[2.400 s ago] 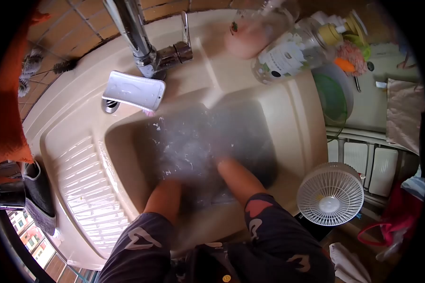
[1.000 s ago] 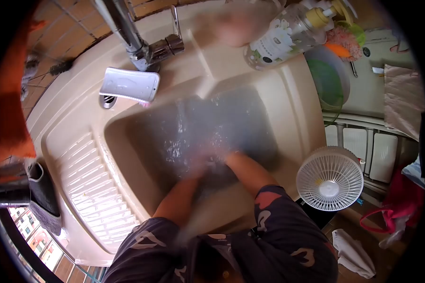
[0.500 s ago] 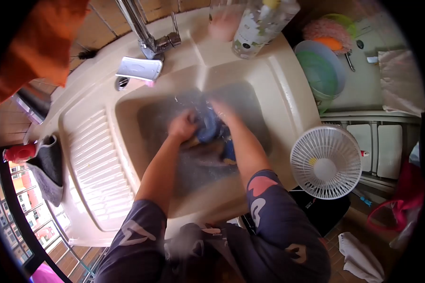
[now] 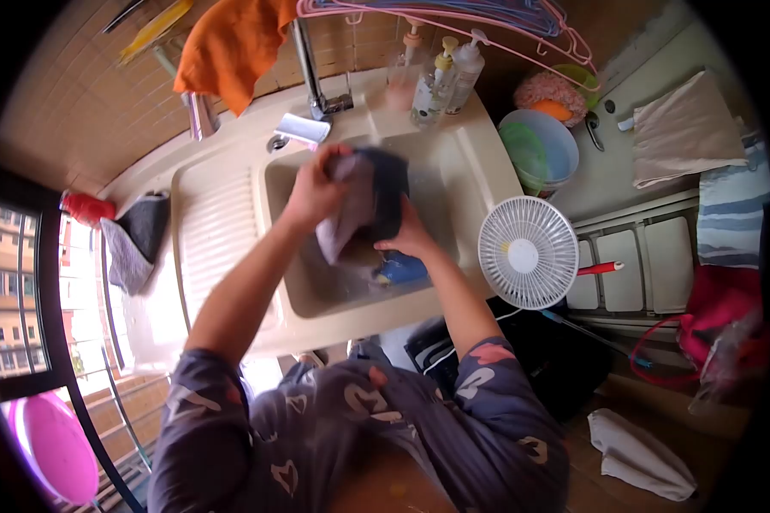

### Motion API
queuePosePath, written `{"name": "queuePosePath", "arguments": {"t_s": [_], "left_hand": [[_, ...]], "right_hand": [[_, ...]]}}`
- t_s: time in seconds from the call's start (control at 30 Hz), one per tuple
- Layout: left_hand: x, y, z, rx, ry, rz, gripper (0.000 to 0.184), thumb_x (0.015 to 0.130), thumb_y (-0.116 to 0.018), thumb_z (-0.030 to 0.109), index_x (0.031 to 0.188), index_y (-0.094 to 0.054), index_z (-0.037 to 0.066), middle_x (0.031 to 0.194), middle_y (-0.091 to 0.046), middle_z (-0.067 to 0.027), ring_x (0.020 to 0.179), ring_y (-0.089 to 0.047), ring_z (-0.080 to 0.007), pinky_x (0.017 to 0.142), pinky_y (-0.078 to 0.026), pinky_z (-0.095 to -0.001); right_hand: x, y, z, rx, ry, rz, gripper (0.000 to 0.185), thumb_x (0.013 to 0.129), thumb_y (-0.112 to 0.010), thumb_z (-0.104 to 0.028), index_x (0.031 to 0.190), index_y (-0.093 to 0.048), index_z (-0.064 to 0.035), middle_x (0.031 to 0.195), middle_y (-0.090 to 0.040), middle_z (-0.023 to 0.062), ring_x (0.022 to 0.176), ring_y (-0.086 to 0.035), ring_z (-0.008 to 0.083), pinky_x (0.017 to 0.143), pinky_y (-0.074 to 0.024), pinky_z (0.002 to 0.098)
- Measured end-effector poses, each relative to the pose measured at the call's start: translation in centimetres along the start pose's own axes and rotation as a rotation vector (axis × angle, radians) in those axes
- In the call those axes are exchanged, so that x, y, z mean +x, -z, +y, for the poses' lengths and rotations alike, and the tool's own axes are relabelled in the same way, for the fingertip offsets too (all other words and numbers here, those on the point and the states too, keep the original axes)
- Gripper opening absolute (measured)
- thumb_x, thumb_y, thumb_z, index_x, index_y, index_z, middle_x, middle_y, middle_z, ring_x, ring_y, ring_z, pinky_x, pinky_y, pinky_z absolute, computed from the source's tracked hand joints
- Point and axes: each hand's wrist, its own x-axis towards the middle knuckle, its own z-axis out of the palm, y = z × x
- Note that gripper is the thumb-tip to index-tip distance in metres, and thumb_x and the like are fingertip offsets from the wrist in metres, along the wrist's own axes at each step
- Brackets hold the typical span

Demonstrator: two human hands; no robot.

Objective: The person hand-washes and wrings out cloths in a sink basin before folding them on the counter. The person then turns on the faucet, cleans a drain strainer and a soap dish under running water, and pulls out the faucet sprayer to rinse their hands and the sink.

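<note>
Over sink | gripping grey cloth with left hand and right hand | held just beside blue cloth lower in sink

- We face a brown tiled wall.
- On our left, bright daylight fills a dark-framed glass window.
- Below us lies a dim brown floor.

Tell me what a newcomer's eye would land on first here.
Probably the grey cloth, partly dark, held up over the sink between the left grip and the right grip. After that, the bright orange cloth hanging just left of the tap, and the round white fan right of the sink.
</note>
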Motion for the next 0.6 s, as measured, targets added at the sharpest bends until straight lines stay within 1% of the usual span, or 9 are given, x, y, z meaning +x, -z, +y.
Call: {"name": "queuePosePath", "arguments": {"t_s": [0.07,0.17,0.23,0.27,0.3,0.37,0.4,0.53,0.6], "left_hand": [[1.3,0.2,4.9,-0.045,-0.080,0.069,0.046,0.072,-0.067,-0.007,0.115,-0.057,0.005,0.105,-0.062,-0.0032,0.099,-0.058,-0.0124,0.090,-0.047,-0.0261],[1.8,0.5,11.5,-0.152,-0.122,0.100,0.047,0.073,-0.066,-0.007,0.116,-0.057,0.006,0.106,-0.061,-0.0038,0.099,-0.058,-0.0133,0.089,-0.047,-0.0260],[2.2,1.0,15.1,-0.185,-0.161,0.093,0.047,0.073,-0.066,-0.007,0.117,-0.057,0.007,0.107,-0.061,-0.0041,0.099,-0.058,-0.0135,0.088,-0.047,-0.0258],[2.4,1.2,16.7,-0.218,-0.210,0.069,0.047,0.074,-0.066,-0.007,0.117,-0.057,0.008,0.108,-0.061,-0.0044,0.099,-0.058,-0.0138,0.088,-0.048,-0.0256],[2.4,1.6,18.6,-0.182,-0.268,0.067,0.048,0.075,-0.062,-0.009,0.119,-0.056,0.009,0.110,-0.061,-0.0043,0.101,-0.059,-0.0143,0.090,-0.049,-0.0260],[1.8,2.9,23.0,-0.276,-0.226,0.020,0.053,0.071,-0.062,-0.014,0.119,-0.052,0.007,0.095,-0.059,-0.0059,0.078,-0.060,-0.0134,0.065,-0.051,-0.0250],[1.5,3.7,24.7,-0.242,-0.250,0.036,0.054,0.070,-0.061,-0.014,0.119,-0.052,0.006,0.094,-0.059,-0.0052,0.078,-0.060,-0.0134,0.063,-0.050,-0.0255],[-0.4,6.7,29.3,-0.148,-0.337,0.036,0.056,0.071,-0.059,-0.015,0.123,-0.050,0.005,0.097,-0.060,-0.0066,0.081,-0.060,-0.0147,0.069,-0.051,-0.0257],[-1.0,8.2,29.9,-0.135,-0.349,-0.118,0.060,0.071,-0.057,-0.016,0.127,-0.048,0.005,0.102,-0.061,-0.0069,0.090,-0.061,-0.0158,0.077,-0.051,-0.0261]], "right_hand": [[1.1,0.4,-2.8,0.022,-0.082,0.010,0.145,0.045,-0.096,-0.039,0.152,-0.005,-0.0025,0.153,-0.019,0.0286,0.142,-0.024,0.0405,0.116,-0.0268,0.0399],[1.9,0.5,-5.3,-0.047,-0.097,0.051,0.146,0.044,-0.096,-0.038,0.153,-0.005,-0.0040,0.155,-0.018,0.0265,0.143,-0.024,0.0390,0.116,-0.0276,0.0397],[3.4,1.4,-7.4,0.256,0.167,0.007,0.133,0.050,-0.094,-0.036,0.152,-0.015,-0.0037,0.152,-0.027,0.0254,0.140,-0.031,0.0379,0.114,-0.0312,0.0392],[3.2,2.9,-10.6,0.302,0.113,-0.007,0.110,0.060,-0.090,-0.033,0.146,-0.029,-0.0023,0.143,-0.044,0.0244,0.131,-0.044,0.0370,0.108,-0.0380,0.0393],[3.5,3.5,-11.8,0.272,0.086,0.032,0.075,0.072,-0.083,-0.028,0.132,-0.049,-0.0006,0.123,-0.061,0.0240,0.116,-0.058,0.0368,0.096,-0.0472,0.0385],[4.6,3.9,-12.9,0.331,0.327,0.260,0.047,0.078,-0.077,-0.022,0.116,-0.061,-0.0003,0.102,-0.068,0.0241,0.098,-0.066,0.0385,0.080,-0.0527,0.0393],[4.7,4.8,-14.0,0.272,0.308,0.260,0.031,0.086,-0.070,-0.017,0.107,-0.064,0.0041,0.100,-0.070,0.0218,0.095,-0.069,0.0319,0.080,-0.0512,0.0352],[3.3,9.1,-20.7,0.166,0.353,0.326,0.026,0.087,-0.068,-0.017,0.105,-0.065,0.0018,0.090,-0.068,0.0238,0.085,-0.069,0.0327,0.072,-0.0512,0.0369],[3.2,10.0,-21.8,0.201,0.355,0.403,0.023,0.087,-0.066,-0.016,0.105,-0.066,-0.0005,0.086,-0.068,0.0222,0.081,-0.069,0.0319,0.070,-0.0506,0.0369]]}}
